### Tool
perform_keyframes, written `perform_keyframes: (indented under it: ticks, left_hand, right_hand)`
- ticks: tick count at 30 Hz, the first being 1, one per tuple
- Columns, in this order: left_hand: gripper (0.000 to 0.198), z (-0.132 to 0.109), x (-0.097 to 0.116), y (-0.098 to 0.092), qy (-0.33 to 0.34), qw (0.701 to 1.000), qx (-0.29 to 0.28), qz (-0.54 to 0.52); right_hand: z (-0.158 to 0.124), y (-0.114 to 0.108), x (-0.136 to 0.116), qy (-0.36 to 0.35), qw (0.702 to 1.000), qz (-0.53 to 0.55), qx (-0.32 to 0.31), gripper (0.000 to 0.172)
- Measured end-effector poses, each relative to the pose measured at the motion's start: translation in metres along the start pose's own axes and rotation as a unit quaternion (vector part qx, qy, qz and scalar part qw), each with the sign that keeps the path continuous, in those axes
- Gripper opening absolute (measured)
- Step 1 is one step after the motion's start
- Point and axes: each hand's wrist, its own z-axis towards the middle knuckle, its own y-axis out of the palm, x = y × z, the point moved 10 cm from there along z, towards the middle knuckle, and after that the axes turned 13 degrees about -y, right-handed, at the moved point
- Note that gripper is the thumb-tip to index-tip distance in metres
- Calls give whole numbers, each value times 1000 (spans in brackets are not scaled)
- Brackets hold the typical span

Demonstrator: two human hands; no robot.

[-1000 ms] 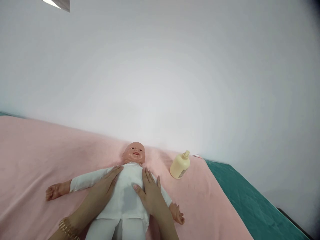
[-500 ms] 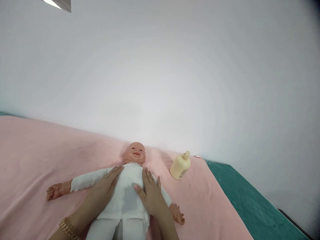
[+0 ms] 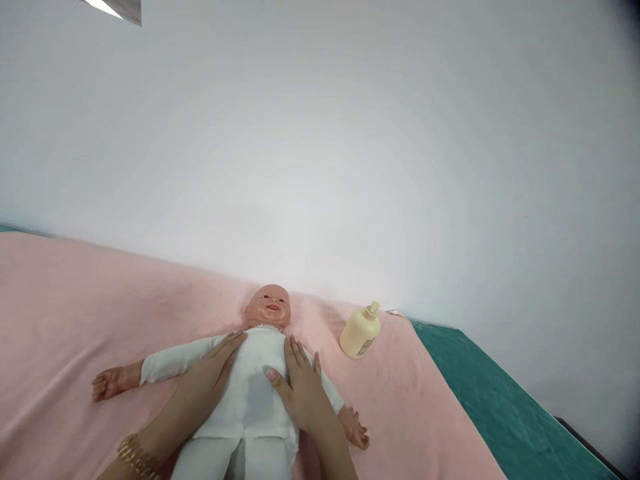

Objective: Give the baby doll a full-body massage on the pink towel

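A baby doll in a white top and white trousers lies on its back, its arms spread to both sides. Flat against the left side of its chest rests my left hand, fingers stretched out; a gold bracelet circles that wrist. My right hand lies open on the other side of the chest, thumb spread toward the middle. Between the hands a greyish patch shows on the doll's top. Neither hand grips anything. The doll's feet are outside the view.
A pale yellow pump bottle stands to the right of the doll. Under both lies a pink cloth with a few creases. Green padding shows at the right, and a white wall rises behind.
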Motion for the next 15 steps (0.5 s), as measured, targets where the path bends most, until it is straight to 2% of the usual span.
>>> perform_keyframes:
  ticks: [11, 15]
  left_hand:
    - [46, 1, -3, 1, -2, 1000, -15, -24]
    - [46, 0, 0, 0, -26, 998, -31, -42]
  right_hand:
    - [1, -1, -1, -5, 1000, 6, 5, 84]
    - [1, -5, 2, -2, 1000, 24, 17, 80]
